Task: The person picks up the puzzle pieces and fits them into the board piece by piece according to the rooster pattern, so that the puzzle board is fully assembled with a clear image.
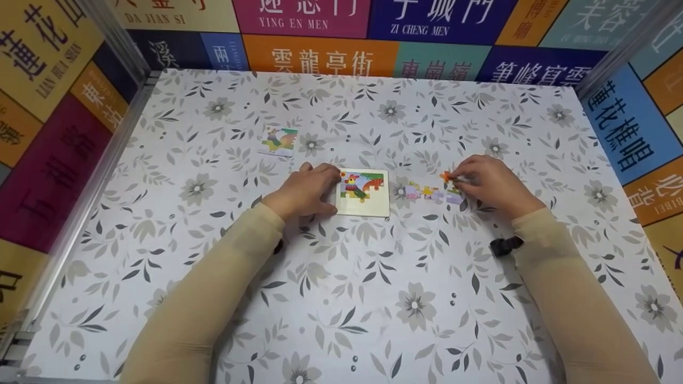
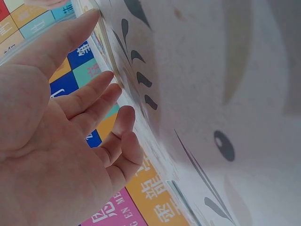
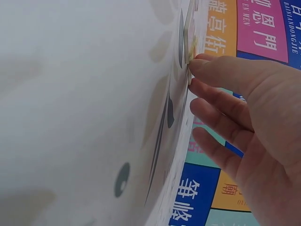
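A small puzzle board with a pale rim lies flat on the table, its upper part filled with a colourful rooster picture and its lower part bare. My left hand rests at the board's left edge, index fingertip by the far corner and thumb by the near one. In the left wrist view, the left hand has its fingers loosely spread. To the right, my right hand pinches an orange puzzle piece between thumb and fingers. Under it lie several loose purple and yellow puzzle pieces.
A picture card with a similar rooster design lies beyond my left hand. White floral cloth covers the table. Panels with large printed characters stand along the back and both sides.
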`<state>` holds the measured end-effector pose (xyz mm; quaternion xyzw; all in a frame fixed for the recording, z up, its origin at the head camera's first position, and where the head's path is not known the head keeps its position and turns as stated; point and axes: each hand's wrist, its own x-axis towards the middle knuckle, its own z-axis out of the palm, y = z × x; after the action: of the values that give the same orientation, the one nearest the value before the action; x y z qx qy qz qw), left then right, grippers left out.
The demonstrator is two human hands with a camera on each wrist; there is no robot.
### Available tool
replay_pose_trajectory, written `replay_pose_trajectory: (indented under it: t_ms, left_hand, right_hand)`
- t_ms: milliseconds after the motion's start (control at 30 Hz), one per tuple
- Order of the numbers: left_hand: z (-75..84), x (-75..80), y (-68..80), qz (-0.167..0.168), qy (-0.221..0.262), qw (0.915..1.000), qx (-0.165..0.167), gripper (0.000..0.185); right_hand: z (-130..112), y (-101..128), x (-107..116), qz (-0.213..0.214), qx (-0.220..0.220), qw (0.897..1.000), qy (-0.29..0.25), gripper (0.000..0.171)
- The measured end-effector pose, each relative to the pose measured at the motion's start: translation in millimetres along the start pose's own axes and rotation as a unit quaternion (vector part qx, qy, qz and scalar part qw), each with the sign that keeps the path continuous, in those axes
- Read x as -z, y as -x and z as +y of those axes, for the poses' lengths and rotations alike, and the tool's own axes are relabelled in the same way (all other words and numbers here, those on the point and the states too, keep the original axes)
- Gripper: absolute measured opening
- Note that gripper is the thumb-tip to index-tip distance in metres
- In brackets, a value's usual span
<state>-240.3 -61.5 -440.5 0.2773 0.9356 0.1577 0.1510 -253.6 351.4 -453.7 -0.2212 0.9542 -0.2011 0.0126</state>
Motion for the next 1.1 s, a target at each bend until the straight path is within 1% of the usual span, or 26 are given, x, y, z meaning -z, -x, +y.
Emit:
replay_pose_trajectory:
  t_ms: [133,233,467,633,733,967,1100]
  left_hand:
    - [-0.4,0.1,-0.4,0.000,0.000,1.0000,0.000,0.068]
    - [0.2,0.8,-0.7,-0.002,0.001,1.0000,0.001,0.068]
    - [0.8,1.8,-0.2,-0.004,0.003,0.9999,0.010,0.068]
    - [0.3,0.8,-0.3,0.002,-0.002,1.0000,0.003,0.068]
    - [0.3,0.8,-0.1,0.008,-0.005,1.0000,0.004,0.068]
    - [0.3,-0.2,-0.8,-0.001,-0.001,0.9999,0.012,0.068]
    - [0.5,-1.1,-1.0,0.004,-0.002,1.0000,0.009,0.068]
  right_hand:
    - [1,0,0,0.010,0.017,1.000,0.015,0.015]
    - [1,0,0,0.017,0.021,1.000,0.014,0.015]
    - [-5,2,2,0.016,0.010,1.000,0.010,0.018]
    - [-11,0,4,0.012,0.014,1.000,0.010,0.018]
    - [-17,-4,5,0.011,0.017,1.000,0.003,0.018]
    - [-36,-8,0,-0.003,0.026,1.000,-0.017,0.019]
    - [-47,-10,-2,0.001,0.042,0.999,-0.016,0.018]
